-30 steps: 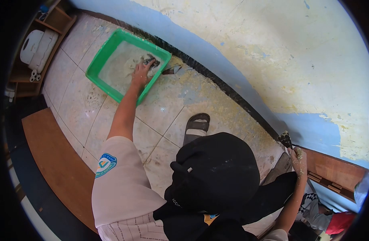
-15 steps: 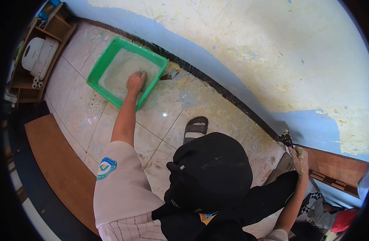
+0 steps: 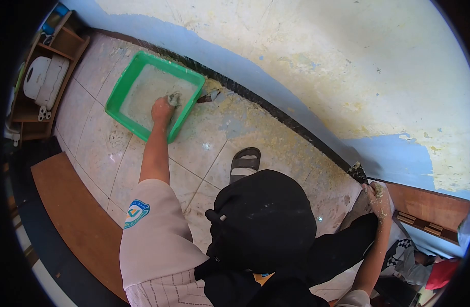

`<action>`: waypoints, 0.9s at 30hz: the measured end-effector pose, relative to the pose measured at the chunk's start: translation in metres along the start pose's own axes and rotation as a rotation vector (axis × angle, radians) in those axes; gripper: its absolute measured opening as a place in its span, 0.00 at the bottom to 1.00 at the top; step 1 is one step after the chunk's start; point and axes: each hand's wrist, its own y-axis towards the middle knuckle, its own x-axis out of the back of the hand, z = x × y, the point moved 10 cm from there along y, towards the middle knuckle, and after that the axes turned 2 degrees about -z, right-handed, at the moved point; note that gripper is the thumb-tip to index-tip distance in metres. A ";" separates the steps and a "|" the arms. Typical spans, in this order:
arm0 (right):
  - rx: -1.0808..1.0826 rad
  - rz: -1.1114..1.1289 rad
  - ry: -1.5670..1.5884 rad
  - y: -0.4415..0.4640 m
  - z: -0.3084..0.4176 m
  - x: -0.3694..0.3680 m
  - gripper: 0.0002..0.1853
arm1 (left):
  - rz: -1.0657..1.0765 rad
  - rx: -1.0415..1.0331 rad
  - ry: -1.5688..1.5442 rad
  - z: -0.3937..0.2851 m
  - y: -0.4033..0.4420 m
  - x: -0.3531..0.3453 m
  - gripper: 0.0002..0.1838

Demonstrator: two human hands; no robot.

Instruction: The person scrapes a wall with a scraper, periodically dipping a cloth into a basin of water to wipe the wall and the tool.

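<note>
My left hand (image 3: 162, 111) is inside a green plastic tub (image 3: 112, 105) of cloudy, greyish water. Its fingers are closed on a wet, greyish wad that looks like a rag (image 3: 174, 99). At the far right, my right hand (image 3: 379, 200) grips a dark scraper (image 3: 357, 173) caked with pale paint bits, low beside the wall's base. Flecks of the same stuff cling to that hand and wrist. Another scraper (image 3: 209, 96) lies on the floor just right of the tub. Above, the wall (image 3: 317, 61) has patchy, peeling blue and cream paint.
Yellowish flakes litter the tiled floor (image 3: 194, 169) along the dark baseboard. My sandalled foot (image 3: 245, 159) stands mid-floor, behind a rounded black cloth shape (image 3: 265, 220). A wooden shelf (image 3: 66, 43) and a brown bench-like surface (image 3: 74, 204) are at left. Another person's red garment (image 3: 442, 273) shows lower right.
My left hand has shifted left and slightly nearer in the tub, and the greyish wad now shows more clearly. The right hand stays by the wall; the view has moved slightly.
</note>
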 end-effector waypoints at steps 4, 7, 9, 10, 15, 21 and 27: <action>-0.056 0.019 0.054 -0.005 -0.007 0.002 0.25 | -0.173 0.158 -0.077 0.053 0.024 0.001 0.27; -0.059 0.003 0.079 -0.008 -0.009 0.007 0.25 | -0.277 0.372 -0.306 0.089 0.038 0.006 0.24; -0.052 0.005 0.096 -0.008 -0.006 0.008 0.25 | -0.249 0.596 -0.714 0.107 0.043 -0.003 0.20; -0.050 0.002 0.089 -0.008 -0.004 0.009 0.25 | -0.205 0.811 -1.129 0.113 0.034 -0.020 0.17; -0.046 0.001 0.111 -0.008 -0.014 0.006 0.25 | -0.097 0.803 -1.853 0.112 0.048 -0.015 0.15; -0.120 0.169 0.510 0.001 0.013 -0.007 0.26 | -0.288 0.847 -2.443 0.089 0.051 0.009 0.23; -0.070 0.530 0.740 0.023 0.088 -0.056 0.21 | 0.306 0.054 -2.150 -0.146 -0.049 0.105 0.15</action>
